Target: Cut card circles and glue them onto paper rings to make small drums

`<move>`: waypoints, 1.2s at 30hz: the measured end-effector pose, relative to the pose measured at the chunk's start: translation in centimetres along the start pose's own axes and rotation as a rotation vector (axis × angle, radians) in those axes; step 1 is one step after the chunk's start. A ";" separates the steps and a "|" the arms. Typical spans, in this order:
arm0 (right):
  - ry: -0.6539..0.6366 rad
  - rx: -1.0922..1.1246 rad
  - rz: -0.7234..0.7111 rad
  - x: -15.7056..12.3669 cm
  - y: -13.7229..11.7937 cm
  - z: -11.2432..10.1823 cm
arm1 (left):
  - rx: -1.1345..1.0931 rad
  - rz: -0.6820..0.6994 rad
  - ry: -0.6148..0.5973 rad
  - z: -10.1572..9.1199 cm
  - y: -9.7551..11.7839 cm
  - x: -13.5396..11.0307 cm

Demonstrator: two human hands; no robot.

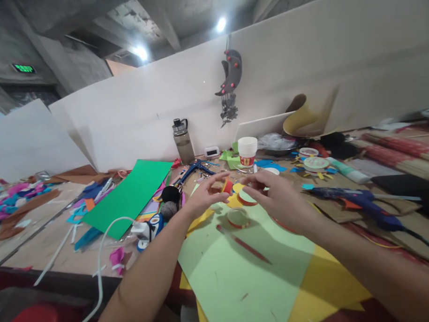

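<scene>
My left hand (205, 195) is raised over the table with its fingers pinched on a small red and orange paper piece (227, 185). My right hand (277, 198) is beside it, fingers curled around a round white paper cup bottom with a red rim (246, 197). Below them a cut ring of cup with a red edge (238, 218) lies on a light green paper sheet (239, 268). A dark red pencil-like stick (243, 243) lies on that sheet too. Yellow paper (331, 288) lies under the green sheet.
A bright green sheet (131, 194) lies to the left, next to yarn balls (170, 200). A water bottle (183, 141) and a stack of paper cups (247, 151) stand at the back. A blue glue gun (364, 203) lies at the right. Paper scraps cover the left side.
</scene>
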State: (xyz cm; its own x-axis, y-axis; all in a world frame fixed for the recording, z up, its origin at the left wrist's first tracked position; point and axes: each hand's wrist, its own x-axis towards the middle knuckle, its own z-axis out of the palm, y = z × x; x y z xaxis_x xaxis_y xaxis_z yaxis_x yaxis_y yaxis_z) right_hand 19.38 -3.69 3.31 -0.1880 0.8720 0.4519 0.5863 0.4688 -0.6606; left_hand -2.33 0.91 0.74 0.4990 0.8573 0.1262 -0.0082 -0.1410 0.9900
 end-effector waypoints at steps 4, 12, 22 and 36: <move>-0.033 0.068 0.038 0.0 -0.2 0.8 | 0.068 0.008 -0.067 0.5 0.4 -0.4; -0.143 0.102 0.053 0.3 0.8 1.2 | 0.157 -0.008 -0.105 1.2 0.2 -0.4; -0.105 -0.049 -0.147 0.5 0.8 0.9 | 0.114 -0.080 -0.153 1.2 0.3 -0.4; 0.162 -0.732 -0.747 -0.8 0.0 0.6 | 0.083 -0.128 -0.184 1.5 1.3 -0.7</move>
State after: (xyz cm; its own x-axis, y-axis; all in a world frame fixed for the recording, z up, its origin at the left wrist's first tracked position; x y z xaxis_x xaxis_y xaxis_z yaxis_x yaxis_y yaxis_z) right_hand 19.04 -4.31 2.62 -0.6209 0.3429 0.7049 0.7078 0.6317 0.3162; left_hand -1.40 -0.57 1.84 0.6413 0.7670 -0.0213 0.1328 -0.0836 0.9876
